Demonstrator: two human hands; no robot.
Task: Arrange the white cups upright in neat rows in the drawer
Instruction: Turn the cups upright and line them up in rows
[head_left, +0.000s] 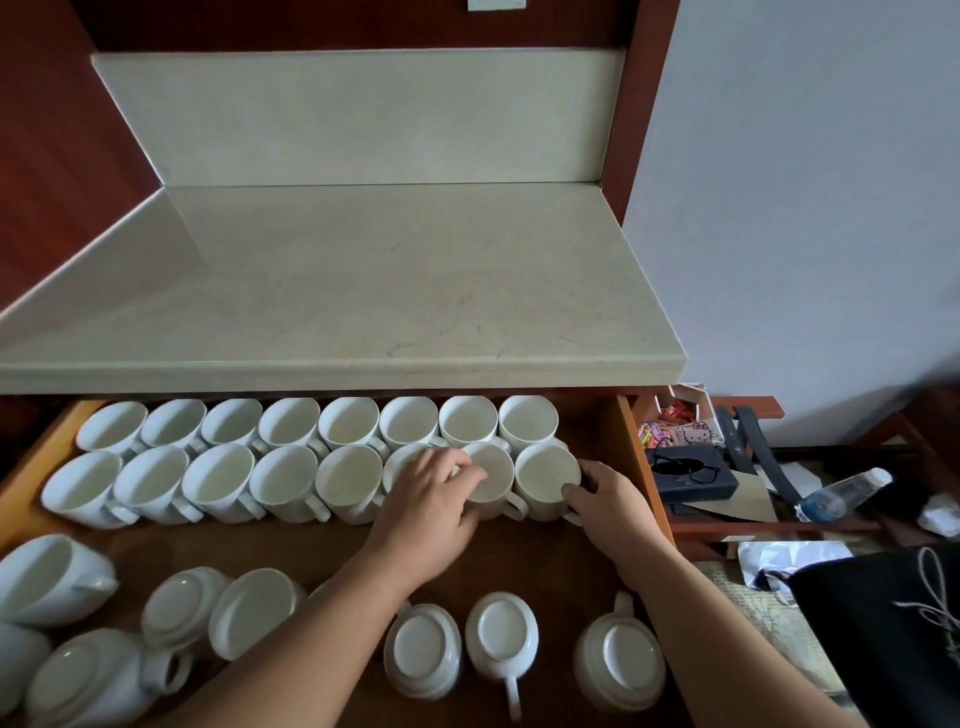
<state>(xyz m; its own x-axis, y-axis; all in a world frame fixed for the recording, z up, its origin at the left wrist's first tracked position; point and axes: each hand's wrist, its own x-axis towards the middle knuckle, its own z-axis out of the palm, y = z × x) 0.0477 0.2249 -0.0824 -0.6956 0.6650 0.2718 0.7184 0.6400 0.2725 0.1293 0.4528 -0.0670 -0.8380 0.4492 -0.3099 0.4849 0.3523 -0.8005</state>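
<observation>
At the right end of the second row: both my hands work side by side, well inside the drawer (631, 447).
Left grip: my left hand (434, 501) lies over the seventh cup (493, 486), fingers curled on its rim and wall, closed on it to nudge it into line.
Right grip: my right hand (608, 501) pinches the end cup (548, 480) at its near rim, thumb on the lip, closed on it, apparently to square it against its neighbour.
Back row: eight upright cups (348, 423) stand mouth-up, touching, under the edge of the stone surface (363, 291).
Second row: eight cups, handles toward me and to the right, bodies touching.
Unsorted stock: inverted cups (422, 649) lie base-up near me; one at far left (49, 579) lies on its side.
Material: glazed white ceramic, smooth, round-mouthed, looped handles, ringed feet.
Drawer floor: dark polished wood, orange side walls.
Judgement: two rows stand; a third remains to be turned upright. Glaze looks slippery, so cups knocking together is the risk.
</observation>
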